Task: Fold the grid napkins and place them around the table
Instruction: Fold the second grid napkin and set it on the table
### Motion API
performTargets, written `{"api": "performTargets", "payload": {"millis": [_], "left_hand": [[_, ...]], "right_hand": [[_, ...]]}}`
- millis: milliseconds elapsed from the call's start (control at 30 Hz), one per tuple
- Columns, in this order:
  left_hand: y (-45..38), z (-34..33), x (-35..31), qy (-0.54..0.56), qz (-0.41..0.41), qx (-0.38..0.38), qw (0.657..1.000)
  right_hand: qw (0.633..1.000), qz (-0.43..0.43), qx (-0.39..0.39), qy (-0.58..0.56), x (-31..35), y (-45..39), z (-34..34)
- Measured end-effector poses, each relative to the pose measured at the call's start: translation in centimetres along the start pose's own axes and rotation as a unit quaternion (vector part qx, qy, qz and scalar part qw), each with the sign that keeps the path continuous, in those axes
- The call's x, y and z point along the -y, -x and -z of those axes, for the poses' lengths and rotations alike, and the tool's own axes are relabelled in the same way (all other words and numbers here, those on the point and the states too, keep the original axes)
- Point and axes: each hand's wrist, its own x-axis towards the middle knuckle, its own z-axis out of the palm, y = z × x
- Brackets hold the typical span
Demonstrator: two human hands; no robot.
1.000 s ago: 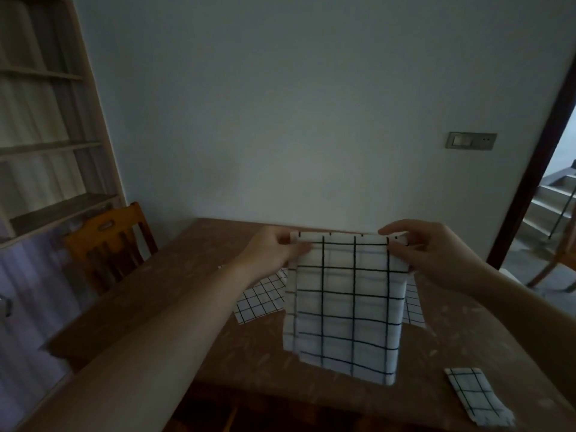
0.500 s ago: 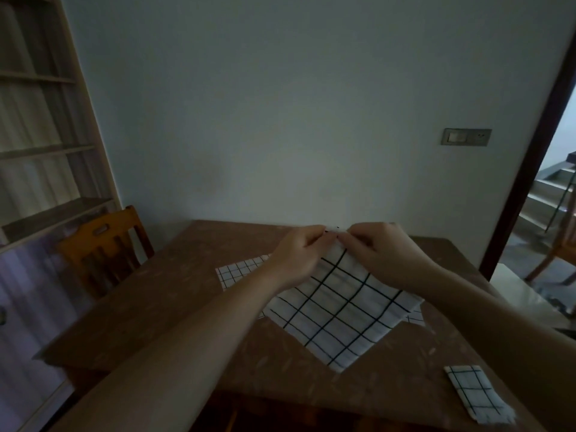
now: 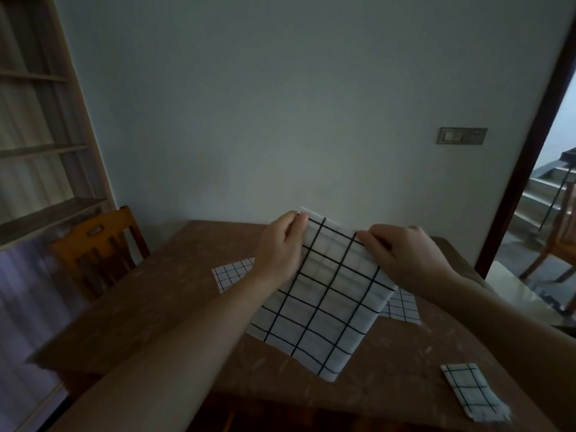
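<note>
I hold a white napkin with black grid lines (image 3: 324,304) up over the brown table (image 3: 162,307); it hangs tilted. My left hand (image 3: 280,247) pinches its upper left corner. My right hand (image 3: 402,254) pinches the top edge a little to the right, and the two hands are a short way apart. Behind the held cloth an unfolded grid napkin (image 3: 232,272) lies flat on the table, partly hidden. A small folded grid napkin (image 3: 470,391) lies near the table's front right corner.
An orange wooden chair (image 3: 96,247) stands at the table's left side, under a wooden shelf unit (image 3: 40,151). A plain wall runs along the table's far edge. At right, a dark door frame (image 3: 530,169) opens onto stairs and another chair.
The napkin hung straight from both top corners, then my hands came together at the top. Now they have drawn apart again and the cloth hangs tilted, narrower.
</note>
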Motion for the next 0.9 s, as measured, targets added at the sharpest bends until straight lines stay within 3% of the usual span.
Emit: {"api": "performTargets", "payload": {"millis": [200,367,433,600,667,733,833,900], "left_hand": [[0.2,-0.2,-0.3,0.024,0.008,-0.022,0.999],[-1.1,1.7,-1.4,0.045,0.032,0.079,0.995],[-1.9,2.2,-1.9,0.046,0.031,0.072,0.996],[-2.2,2.2,-2.5,0.065,0.012,-0.032,0.997],[-1.9,2.1,-2.3,0.087,0.027,-0.045,0.995],[-1.7,2.5,-1.9,0.1,0.048,-0.024,0.994],[-1.8,3.5,-1.7,0.105,0.079,0.076,0.988],[-1.9,4.5,-2.0,0.132,0.145,0.172,0.965]], "right_hand": [[0.995,0.049,-0.087,-0.021,-0.3,0.8,0.5],[0.995,0.058,-0.069,-0.048,0.0,0.7,1.6],[0.991,0.015,-0.079,-0.106,0.5,0.6,2.1],[0.913,-0.156,-0.077,-0.368,1.2,1.0,1.2],[0.865,-0.22,-0.097,-0.44,1.3,1.1,0.7],[0.842,-0.255,-0.134,-0.457,1.3,0.8,0.8],[0.882,-0.22,-0.191,-0.369,1.1,0.1,1.6],[0.909,-0.18,-0.198,-0.318,1.4,-0.1,2.2]]}}
